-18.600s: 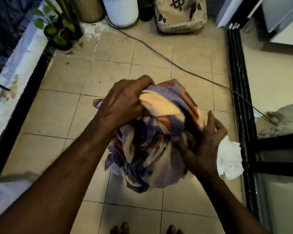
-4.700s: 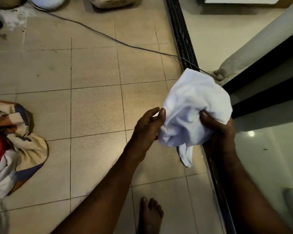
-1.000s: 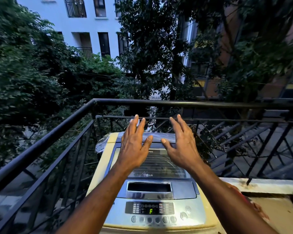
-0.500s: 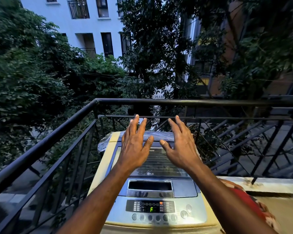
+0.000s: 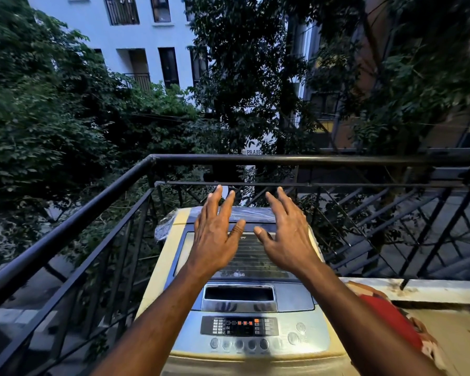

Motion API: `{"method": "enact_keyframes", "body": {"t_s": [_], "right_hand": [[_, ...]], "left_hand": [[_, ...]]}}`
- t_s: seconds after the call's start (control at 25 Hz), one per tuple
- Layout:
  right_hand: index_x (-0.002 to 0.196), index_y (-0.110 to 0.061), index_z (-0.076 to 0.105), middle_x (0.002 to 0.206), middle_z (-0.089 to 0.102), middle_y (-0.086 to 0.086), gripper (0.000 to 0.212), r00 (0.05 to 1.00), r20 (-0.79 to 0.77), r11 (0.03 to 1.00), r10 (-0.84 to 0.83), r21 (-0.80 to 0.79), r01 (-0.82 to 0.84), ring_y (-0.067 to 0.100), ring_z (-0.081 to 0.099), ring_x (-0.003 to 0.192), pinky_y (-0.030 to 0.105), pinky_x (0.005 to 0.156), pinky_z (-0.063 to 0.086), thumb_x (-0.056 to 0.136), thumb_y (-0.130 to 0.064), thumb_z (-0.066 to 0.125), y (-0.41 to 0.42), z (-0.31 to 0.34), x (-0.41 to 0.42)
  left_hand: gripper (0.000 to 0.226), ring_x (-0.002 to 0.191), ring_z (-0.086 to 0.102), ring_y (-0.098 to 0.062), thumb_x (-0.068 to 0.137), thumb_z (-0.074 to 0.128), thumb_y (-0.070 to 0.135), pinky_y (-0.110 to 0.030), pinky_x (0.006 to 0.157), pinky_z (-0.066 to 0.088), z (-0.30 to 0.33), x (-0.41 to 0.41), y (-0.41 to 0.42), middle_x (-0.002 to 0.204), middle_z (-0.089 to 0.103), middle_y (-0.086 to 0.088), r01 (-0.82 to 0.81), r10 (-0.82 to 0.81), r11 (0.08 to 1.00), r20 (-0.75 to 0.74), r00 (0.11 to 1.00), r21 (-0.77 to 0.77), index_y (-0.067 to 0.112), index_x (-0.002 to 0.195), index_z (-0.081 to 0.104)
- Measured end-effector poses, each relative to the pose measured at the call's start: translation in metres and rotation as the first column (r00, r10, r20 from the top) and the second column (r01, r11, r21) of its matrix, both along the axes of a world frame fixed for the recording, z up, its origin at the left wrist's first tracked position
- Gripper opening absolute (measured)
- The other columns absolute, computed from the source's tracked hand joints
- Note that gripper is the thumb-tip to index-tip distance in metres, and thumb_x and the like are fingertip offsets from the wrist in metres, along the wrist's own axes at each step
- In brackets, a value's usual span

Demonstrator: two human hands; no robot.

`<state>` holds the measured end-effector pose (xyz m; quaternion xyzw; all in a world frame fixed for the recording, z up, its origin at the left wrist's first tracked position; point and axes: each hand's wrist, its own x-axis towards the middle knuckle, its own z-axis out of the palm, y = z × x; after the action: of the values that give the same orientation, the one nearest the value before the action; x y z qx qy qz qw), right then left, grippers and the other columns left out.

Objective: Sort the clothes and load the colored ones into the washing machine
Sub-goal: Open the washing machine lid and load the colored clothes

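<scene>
A top-loading washing machine [image 5: 296,297] stands in front of me on a balcony, its lid [image 5: 251,260] down and its control panel [image 5: 239,326] lit. My left hand [image 5: 215,237] and my right hand [image 5: 288,240] hover side by side over the far part of the lid, palms down, fingers spread, holding nothing. A pile of coloured clothes [image 5: 391,318], red with orange and cream patches, lies on the floor to the right of the machine, partly behind my right forearm.
A black metal railing [image 5: 282,160] runs along the left side and behind the machine. Crinkled clear plastic [image 5: 166,226] sticks out at the machine's back left corner. A low concrete ledge [image 5: 432,290] runs at the right. Trees and buildings lie beyond.
Before, both hands held a coloured bundle, then a white cloth, over the tiled floor. Over the last second both empty hands stay over the lid, and the panel display shows different lights.
</scene>
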<state>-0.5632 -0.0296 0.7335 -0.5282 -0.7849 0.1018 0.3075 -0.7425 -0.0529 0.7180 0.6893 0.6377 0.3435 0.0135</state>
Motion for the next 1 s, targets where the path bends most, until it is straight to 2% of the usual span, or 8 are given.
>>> {"method": "enact_keyframes", "body": {"t_s": [0.6, 1.0], "right_hand": [[0.159, -0.03, 0.016, 0.17, -0.001, -0.007, 0.081, 1.0, 0.014, 1.0, 0.011, -0.003, -0.011, 0.023, 0.008, 0.156, 0.058, 0.122, 0.018, 0.095, -0.045, 0.063, -0.005, -0.009, -0.005], [0.159, -0.029, 0.016, 0.17, -0.001, -0.005, 0.081, 1.0, 0.025, 1.0, 0.011, -0.027, -0.01, 0.022, 0.006, 0.156, 0.06, 0.122, 0.016, 0.095, -0.044, 0.063, -0.008, -0.019, -0.004]], "left_hand": [[0.066, 0.155, 0.004, -0.019, 0.101, 0.037, 0.054, -0.05, 0.121, 0.016, -0.005, -0.002, -0.006, 0.167, -0.007, 0.012, -0.001, 0.001, 1.0, -0.015, 1.0, -0.013, 0.035, 0.159, 0.012], [0.065, 0.155, 0.003, -0.019, 0.1, 0.038, 0.057, -0.055, 0.122, 0.019, -0.017, -0.003, -0.01, 0.167, -0.006, 0.013, 0.018, -0.017, 0.999, 0.03, 0.999, -0.035, 0.037, 0.158, 0.014]]}}
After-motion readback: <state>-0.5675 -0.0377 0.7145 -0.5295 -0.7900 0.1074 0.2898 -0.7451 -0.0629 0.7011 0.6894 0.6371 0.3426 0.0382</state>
